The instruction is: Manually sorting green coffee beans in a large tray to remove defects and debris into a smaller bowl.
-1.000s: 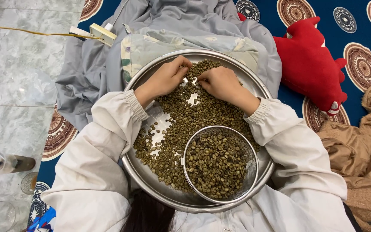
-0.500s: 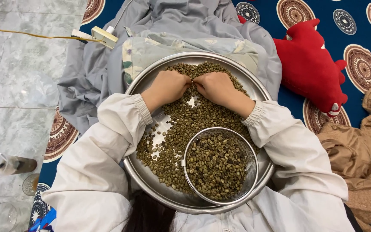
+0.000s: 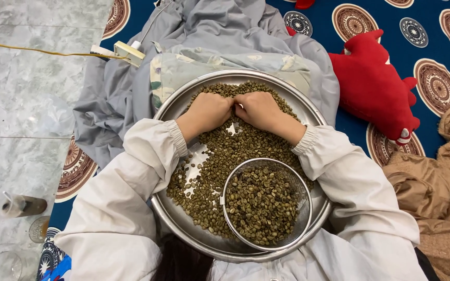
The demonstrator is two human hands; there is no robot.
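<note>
A large round metal tray (image 3: 179,101) rests on my lap, spread with green coffee beans (image 3: 212,171). A round wire-mesh sieve (image 3: 304,205) sits in the tray's near right part, holding more beans. My left hand (image 3: 208,111) and my right hand (image 3: 258,109) lie side by side on the beans at the tray's far half, fingers curled down into them and knuckles nearly touching. Whether either hand pinches a bean is hidden. Both arms wear white sleeves.
A grey blanket (image 3: 115,88) lies under the tray's far side. A red plush toy (image 3: 373,86) is on the blue patterned rug at the right, a brown fleece (image 3: 438,182) beside it. A power strip (image 3: 126,52) and a bottle (image 3: 22,205) sit at the left.
Both hands have drawn back from the tray's far rim toward its middle, raking beans along. More beans now show beyond the fingers. The view has shifted slightly.
</note>
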